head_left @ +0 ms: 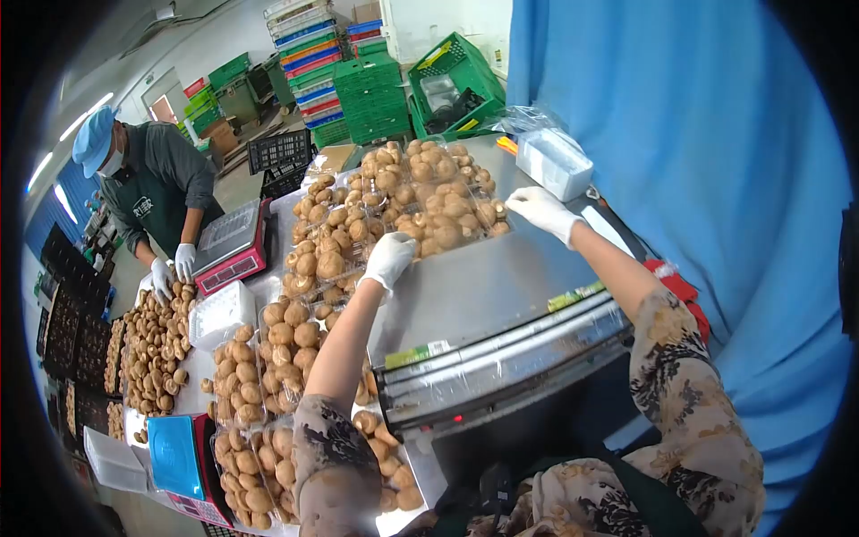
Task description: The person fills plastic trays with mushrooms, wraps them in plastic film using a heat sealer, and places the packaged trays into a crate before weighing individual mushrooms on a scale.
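Brown mushrooms in a clear plastic tray [449, 224] stand at the far edge of the metal wrapping table [452, 300]. At the tray's near left corner is my left hand [390, 259], in a white glove, its fingers curled against the side. My right hand [542, 212], also gloved, grips at the tray's right edge with the fingertips drawn together. The tray sits between both hands; parts of the grips are hidden. More filled mushroom trays [291, 345] crowd the left side, beside and under my left forearm.
A roll of clear film [501, 362] lies along the table's near edge. White trays [555, 164] are stacked behind my right hand. At left, a co-worker [165, 183] handles loose mushrooms [157, 349] near a red scale [233, 255]. A blue curtain [707, 179] hangs at right.
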`<state>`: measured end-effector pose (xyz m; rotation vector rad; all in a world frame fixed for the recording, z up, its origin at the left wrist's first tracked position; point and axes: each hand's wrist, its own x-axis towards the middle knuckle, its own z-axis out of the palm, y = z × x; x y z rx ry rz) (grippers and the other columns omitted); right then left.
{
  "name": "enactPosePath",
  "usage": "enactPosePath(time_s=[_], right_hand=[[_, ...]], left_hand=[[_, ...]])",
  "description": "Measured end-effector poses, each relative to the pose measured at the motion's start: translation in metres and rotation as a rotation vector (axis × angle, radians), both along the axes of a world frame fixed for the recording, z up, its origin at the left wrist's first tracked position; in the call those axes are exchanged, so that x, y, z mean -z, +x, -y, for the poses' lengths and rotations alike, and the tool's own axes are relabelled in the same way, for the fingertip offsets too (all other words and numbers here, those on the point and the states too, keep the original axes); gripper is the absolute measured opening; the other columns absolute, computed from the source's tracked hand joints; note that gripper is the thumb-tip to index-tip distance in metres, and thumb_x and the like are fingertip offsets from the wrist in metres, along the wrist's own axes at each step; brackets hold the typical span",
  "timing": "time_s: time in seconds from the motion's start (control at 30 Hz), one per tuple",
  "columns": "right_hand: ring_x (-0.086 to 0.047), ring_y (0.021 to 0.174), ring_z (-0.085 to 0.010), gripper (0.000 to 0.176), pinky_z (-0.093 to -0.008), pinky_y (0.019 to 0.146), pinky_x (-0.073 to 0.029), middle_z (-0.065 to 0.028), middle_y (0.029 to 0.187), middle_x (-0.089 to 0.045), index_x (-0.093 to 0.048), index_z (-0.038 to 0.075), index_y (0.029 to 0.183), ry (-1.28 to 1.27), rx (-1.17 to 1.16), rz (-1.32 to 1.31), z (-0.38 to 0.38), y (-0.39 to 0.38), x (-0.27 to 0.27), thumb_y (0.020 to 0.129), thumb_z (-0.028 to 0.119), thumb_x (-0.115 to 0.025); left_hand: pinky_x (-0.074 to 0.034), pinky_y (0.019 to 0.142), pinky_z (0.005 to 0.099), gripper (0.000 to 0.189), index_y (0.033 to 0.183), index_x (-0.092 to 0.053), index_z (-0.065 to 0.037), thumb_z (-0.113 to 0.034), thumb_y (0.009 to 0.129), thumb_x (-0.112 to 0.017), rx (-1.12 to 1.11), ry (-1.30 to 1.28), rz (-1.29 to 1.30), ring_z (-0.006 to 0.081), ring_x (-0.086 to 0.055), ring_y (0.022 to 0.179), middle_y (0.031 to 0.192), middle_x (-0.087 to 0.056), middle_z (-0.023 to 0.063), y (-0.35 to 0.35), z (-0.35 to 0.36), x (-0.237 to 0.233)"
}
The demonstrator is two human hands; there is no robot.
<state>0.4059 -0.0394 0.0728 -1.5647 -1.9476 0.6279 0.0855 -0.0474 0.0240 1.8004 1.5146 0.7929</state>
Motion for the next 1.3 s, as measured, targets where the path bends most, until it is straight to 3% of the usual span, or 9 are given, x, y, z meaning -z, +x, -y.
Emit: enactPosePath(time_s=[0.13, 0.23, 0.4, 0.5, 0.63, 0.73, 0.83, 1.0, 1.3], right_hand=[[-0.064, 0.083, -0.0306, 0.035, -0.0407, 0.075, -0.048, -0.0169, 0.088, -0.068, -0.068, 0.004, 0.090, -0.003, 0.003, 0.073, -0.097, -0.026, 0.035, 0.085, 0.036, -0.056], [-0.064, 0.083, -0.0315, 0.034, -0.0406, 0.076, -0.048, -0.0162, 0.088, -0.068, -0.069, 0.005, 0.091, -0.055, 0.037, 0.233, -0.136, -0.039, 0.054, 0.085, 0.036, -0.056], [-0.064, 0.089, -0.0356, 0.034, -0.0445, 0.078, -0.049, -0.0191, 0.092, -0.067, -0.071, 0.006, 0.088, 0.014, 0.028, 0.395, -0.179, -0.048, 0.099, 0.075, 0.036, -0.061], [-0.065, 0.089, -0.0355, 0.034, -0.0448, 0.077, -0.049, -0.0205, 0.092, -0.067, -0.071, 0.005, 0.086, -0.022, 0.059, 0.374, -0.175, -0.051, 0.100, 0.075, 0.035, -0.062], [-0.065, 0.094, -0.0359, 0.036, -0.0435, 0.081, -0.051, -0.0196, 0.096, -0.067, -0.071, 0.005, 0.090, 0.006, 0.210, 0.461, -0.161, -0.056, 0.096, 0.074, 0.036, -0.063], [-0.064, 0.097, -0.0366, 0.035, -0.0430, 0.083, -0.051, -0.0191, 0.098, -0.068, -0.071, 0.005, 0.092, -0.043, 0.172, 0.477, -0.163, -0.056, 0.098, 0.074, 0.034, -0.062], [-0.064, 0.096, -0.0369, 0.033, -0.0427, 0.083, -0.051, -0.0197, 0.099, -0.067, -0.070, 0.005, 0.092, -0.032, 0.219, 0.413, -0.165, -0.057, 0.096, 0.074, 0.031, -0.061], [-0.066, 0.080, -0.0355, 0.027, -0.0427, 0.074, -0.050, -0.0211, 0.085, -0.067, -0.071, 0.005, 0.082, 0.011, 0.183, 0.301, -0.173, -0.049, 0.097, 0.071, 0.027, -0.060], [-0.065, 0.075, -0.0338, 0.025, -0.0416, 0.070, -0.050, -0.0204, 0.080, -0.067, -0.070, 0.003, 0.076, 0.020, 0.174, 0.252, -0.161, -0.050, 0.089, 0.070, 0.026, -0.062]], left_hand=[[-0.050, 0.072, 0.0404, 0.024, 0.083, -0.068, -0.001, -0.021, 0.081, -0.055, 0.084, 0.020, -0.248, 0.0337, -0.066, 0.079, 0.085, -0.068, 0.0175, 0.012, -0.047, 0.023], [-0.052, 0.072, 0.0376, 0.019, 0.083, -0.069, -0.003, -0.018, 0.081, -0.057, 0.432, 0.124, -0.679, 0.0313, -0.067, 0.080, 0.086, -0.069, 0.0137, 0.011, -0.082, 0.049], [-0.048, 0.055, 0.0330, 0.023, 0.094, -0.065, 0.002, -0.018, 0.087, -0.054, 0.093, -0.421, 0.008, 0.0212, -0.067, 0.069, 0.090, -0.070, 0.0132, 0.033, -0.072, 0.044], [-0.045, 0.052, 0.0320, 0.022, 0.095, -0.065, -0.001, -0.018, 0.089, -0.053, 0.089, -0.396, -0.074, 0.0207, -0.067, 0.069, 0.088, -0.070, 0.0121, 0.032, -0.079, 0.054], [-0.044, 0.052, 0.0307, 0.020, 0.097, -0.064, -0.003, -0.017, 0.091, -0.052, 0.034, -0.487, 0.154, 0.0195, -0.067, 0.069, 0.087, -0.070, 0.0110, 0.034, -0.065, 0.041], [-0.049, 0.056, 0.0318, 0.019, 0.087, -0.066, 0.001, -0.014, 0.083, -0.055, -0.066, -0.469, 0.233, 0.0197, -0.067, 0.069, 0.081, -0.069, 0.0128, 0.039, -0.060, 0.034], [-0.046, 0.047, 0.0256, 0.017, 0.094, -0.062, -0.002, -0.017, 0.091, -0.055, -0.018, -0.406, 0.237, 0.0166, -0.067, 0.066, 0.083, -0.070, 0.0105, 0.037, -0.068, 0.039], [-0.050, 0.049, 0.0255, 0.018, 0.093, -0.061, 0.000, -0.017, 0.092, -0.056, -0.009, -0.358, 0.366, 0.0157, -0.067, 0.065, 0.080, -0.069, 0.0110, 0.034, -0.066, 0.033], [-0.049, 0.053, 0.0279, 0.018, 0.093, -0.063, 0.002, -0.014, 0.088, -0.057, -0.089, -0.426, 0.474, 0.0182, -0.066, 0.064, 0.078, -0.068, 0.0114, 0.046, -0.036, 0.011]])
